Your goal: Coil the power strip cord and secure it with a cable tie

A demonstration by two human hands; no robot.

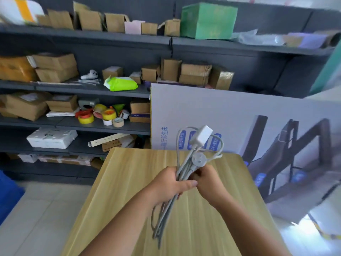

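A grey power strip cord [167, 213] is gathered into long loops and held up over a light wooden table [118, 200]. My left hand [171, 183] is closed around the middle of the bundle. My right hand [206, 180] pinches the same bundle from the right, just below the round grey plug [199, 159]. The small white power strip block [201, 136] sticks up above both hands, with loops arching beside it. More loops hang down below my left hand. No cable tie is visible.
Dark metal shelves [88, 89] behind the table hold cardboard boxes, tape rolls [103, 114] and a green packet. A big printed carton [239, 117] leans at the table's far right edge. Tiled floor lies to the left, with something blue [7, 193] at the edge.
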